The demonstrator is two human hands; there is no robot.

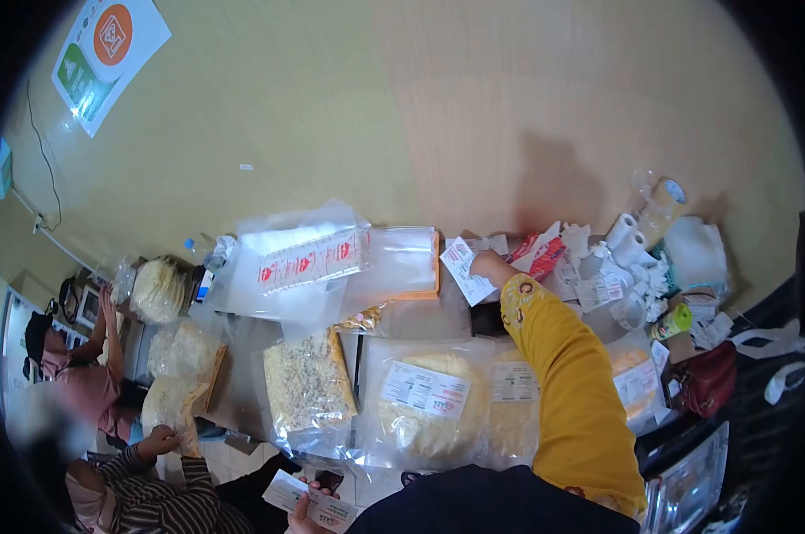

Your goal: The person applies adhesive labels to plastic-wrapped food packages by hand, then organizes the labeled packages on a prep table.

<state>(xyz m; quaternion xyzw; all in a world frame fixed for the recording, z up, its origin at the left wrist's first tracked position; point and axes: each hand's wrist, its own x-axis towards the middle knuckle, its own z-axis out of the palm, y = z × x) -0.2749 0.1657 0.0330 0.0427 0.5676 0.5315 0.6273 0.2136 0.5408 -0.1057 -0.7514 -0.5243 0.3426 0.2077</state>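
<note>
My left hand (302,514), at the bottom edge, is closed on white printed labels (287,488) with red and green print. Stretched out in a yellow sleeve, my right arm reaches to the back of the table. There my right hand (489,265) grips the right edge of another printed label (461,260); its fingertips are partly hidden. Below lie clear bags of pale, shredded-looking food: a large labelled bag (420,436), a second labelled bag (512,409) beside it partly behind my arm, and an unlabelled bag (304,400) to the left.
Clear plastic sheets (304,240) and a red-printed strip (318,261) lie at the back left. Paper rolls (627,238), tape rolls (669,198) and crumpled paper crowd the right, near a dark red bag (709,378). At left, a co-worker's hand (160,442) holds a filled bag (171,409); another person stands beyond.
</note>
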